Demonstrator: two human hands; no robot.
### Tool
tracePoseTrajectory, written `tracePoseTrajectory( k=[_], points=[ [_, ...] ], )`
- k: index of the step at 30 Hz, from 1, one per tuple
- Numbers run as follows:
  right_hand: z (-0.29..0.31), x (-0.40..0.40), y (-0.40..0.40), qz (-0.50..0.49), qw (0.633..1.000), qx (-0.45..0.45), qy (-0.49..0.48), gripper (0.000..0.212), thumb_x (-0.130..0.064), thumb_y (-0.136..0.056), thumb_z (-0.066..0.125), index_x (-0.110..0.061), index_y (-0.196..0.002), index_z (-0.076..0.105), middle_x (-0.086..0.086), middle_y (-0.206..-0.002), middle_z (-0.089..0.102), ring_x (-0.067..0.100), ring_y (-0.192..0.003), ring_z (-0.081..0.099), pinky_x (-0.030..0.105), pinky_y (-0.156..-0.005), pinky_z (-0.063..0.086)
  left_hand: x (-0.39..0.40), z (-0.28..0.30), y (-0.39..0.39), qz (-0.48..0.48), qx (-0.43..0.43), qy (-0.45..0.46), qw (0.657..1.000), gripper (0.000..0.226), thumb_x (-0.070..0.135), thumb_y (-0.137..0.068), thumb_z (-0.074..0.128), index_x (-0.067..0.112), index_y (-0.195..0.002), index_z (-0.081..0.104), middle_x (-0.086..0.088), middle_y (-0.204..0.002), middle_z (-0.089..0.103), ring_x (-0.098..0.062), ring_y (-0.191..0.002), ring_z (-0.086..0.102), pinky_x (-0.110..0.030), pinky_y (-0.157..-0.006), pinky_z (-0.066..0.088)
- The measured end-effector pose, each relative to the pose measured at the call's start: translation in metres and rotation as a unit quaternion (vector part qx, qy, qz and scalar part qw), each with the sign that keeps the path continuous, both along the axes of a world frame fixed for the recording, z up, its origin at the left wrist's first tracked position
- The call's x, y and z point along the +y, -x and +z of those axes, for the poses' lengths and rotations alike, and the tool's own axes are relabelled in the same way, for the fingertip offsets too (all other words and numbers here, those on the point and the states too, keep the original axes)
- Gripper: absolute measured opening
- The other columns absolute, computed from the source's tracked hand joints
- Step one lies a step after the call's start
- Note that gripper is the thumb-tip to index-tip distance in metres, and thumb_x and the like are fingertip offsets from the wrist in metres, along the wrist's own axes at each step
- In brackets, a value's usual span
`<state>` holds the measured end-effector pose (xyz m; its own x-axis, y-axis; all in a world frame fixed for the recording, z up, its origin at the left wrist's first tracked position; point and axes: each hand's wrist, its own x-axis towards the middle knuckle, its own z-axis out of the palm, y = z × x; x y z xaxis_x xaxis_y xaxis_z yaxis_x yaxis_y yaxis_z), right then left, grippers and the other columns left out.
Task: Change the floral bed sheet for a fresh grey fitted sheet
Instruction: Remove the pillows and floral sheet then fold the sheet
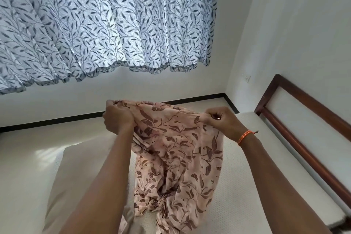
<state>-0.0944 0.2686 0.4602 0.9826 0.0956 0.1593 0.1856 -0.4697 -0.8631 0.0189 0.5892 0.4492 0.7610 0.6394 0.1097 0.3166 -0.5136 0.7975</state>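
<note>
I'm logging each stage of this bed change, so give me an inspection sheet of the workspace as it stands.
Surface: bare white mattress, no sheet fitted.
Job's things: floral sheet held up, hanging bunched; grey sheet not seen.
Clutter: pillow on the mattress, left.
Grippers: left hand and right hand each grip the sheet's top edge.
Cables: nothing seen.
Surroundings: leaf-print curtain, white walls, dark wooden bed frame at right.
</note>
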Motion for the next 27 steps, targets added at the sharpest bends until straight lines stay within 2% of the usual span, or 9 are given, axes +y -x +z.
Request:
tracePoseTrajectory(
  k=[3,9,13,16,18,20,22,24,27],
  points=[
    [0.003,-0.001,-0.002,0.007,1.0,0.021,-0.016,0.053,-0.049,-0.092,0.071,0.002,-0.079,0.067,0.032,-0.079,0.057,0.023,-0.068,0.051,0.038,-0.066,0.041,0.001,-0.002,-0.002,0.0,0.004,0.002,1.0,0.022,0.026,-0.106,0.053,0.014,-0.12,0.064,-0.023,-0.122,0.069,-0.046,-0.115,0.063,-0.048,-0.09,0.05],
    [0.006,-0.006,-0.006,-0.018,0.998,0.052,-0.013,0.05,-0.048,-0.077,0.075,0.002,-0.076,0.077,0.037,-0.072,0.06,0.029,-0.06,0.051,0.04,-0.06,0.04,-0.003,-0.002,-0.002,-0.003,0.003,0.002,1.0,0.02,0.023,-0.105,0.054,0.013,-0.118,0.065,-0.022,-0.12,0.07,-0.046,-0.113,0.064,-0.047,-0.087,0.05],
    [0.007,-0.003,-0.01,-0.037,0.999,0.022,0.019,0.053,-0.045,-0.082,0.073,0.007,-0.071,0.069,0.026,-0.061,0.054,0.023,-0.056,0.044,0.036,-0.058,0.036,-0.009,0.0,-0.001,-0.015,-0.012,0.013,1.0,0.017,0.023,-0.104,0.056,0.016,-0.115,0.067,-0.019,-0.117,0.073,-0.044,-0.111,0.066,-0.044,-0.083,0.049],
    [0.013,0.009,-0.015,-0.023,0.997,-0.011,0.074,0.039,-0.034,-0.092,0.072,-0.003,-0.068,0.07,0.021,-0.061,0.053,0.015,-0.054,0.041,0.031,-0.057,0.035,-0.02,0.005,0.004,-0.054,-0.041,0.022,0.997,0.019,0.018,-0.099,0.062,0.024,-0.116,0.068,-0.008,-0.106,0.075,-0.036,-0.102,0.07,-0.037,-0.078,0.048],
    [0.017,0.019,-0.019,-0.011,0.995,-0.028,0.1,0.033,-0.03,-0.093,0.072,-0.007,-0.069,0.072,0.016,-0.061,0.056,0.011,-0.054,0.042,0.029,-0.056,0.036,-0.031,0.013,0.011,-0.119,-0.064,0.022,0.991,0.031,0.012,-0.094,0.062,0.029,-0.12,0.069,0.004,-0.085,0.07,-0.021,-0.082,0.07,-0.028,-0.069,0.048],
    [0.021,0.031,-0.024,-0.005,0.991,-0.039,0.127,0.026,-0.031,-0.09,0.071,-0.014,-0.071,0.077,0.01,-0.061,0.062,0.009,-0.055,0.046,0.031,-0.056,0.04,-0.046,0.021,0.023,-0.239,-0.091,0.012,0.967,0.037,0.009,-0.096,0.062,0.033,-0.123,0.07,0.013,-0.063,0.057,-0.008,-0.055,0.056,-0.022,-0.053,0.04],
    [0.024,0.044,-0.03,-0.006,0.989,-0.047,0.143,0.025,-0.031,-0.088,0.071,-0.015,-0.07,0.076,0.008,-0.06,0.062,0.005,-0.054,0.045,0.031,-0.056,0.039,-0.059,0.024,0.036,-0.379,-0.11,0.022,0.919,0.034,0.014,-0.103,0.06,0.037,-0.124,0.071,0.012,-0.051,0.053,-0.004,-0.041,0.042,-0.021,-0.043,0.036],
    [0.027,0.057,-0.036,-0.001,0.986,-0.062,0.152,0.033,-0.037,-0.088,0.067,-0.012,-0.066,0.071,0.01,-0.059,0.058,0.006,-0.053,0.041,0.032,-0.055,0.038,-0.072,0.023,0.047,-0.492,-0.094,0.045,0.865,0.03,0.017,-0.108,0.055,0.035,-0.123,0.074,0.013,-0.054,0.061,0.0,-0.04,0.045,-0.023,-0.042,0.038],
    [0.029,0.067,-0.042,-0.001,0.984,-0.073,0.16,0.033,-0.033,-0.088,0.065,-0.013,-0.063,0.065,0.012,-0.059,0.056,0.009,-0.053,0.041,0.041,-0.056,0.044,-0.08,0.012,0.053,-0.528,-0.072,0.089,0.842,0.031,0.011,-0.106,0.05,0.028,-0.112,0.075,0.018,-0.058,0.064,0.003,-0.046,0.047,-0.023,-0.05,0.039]
  ],
)
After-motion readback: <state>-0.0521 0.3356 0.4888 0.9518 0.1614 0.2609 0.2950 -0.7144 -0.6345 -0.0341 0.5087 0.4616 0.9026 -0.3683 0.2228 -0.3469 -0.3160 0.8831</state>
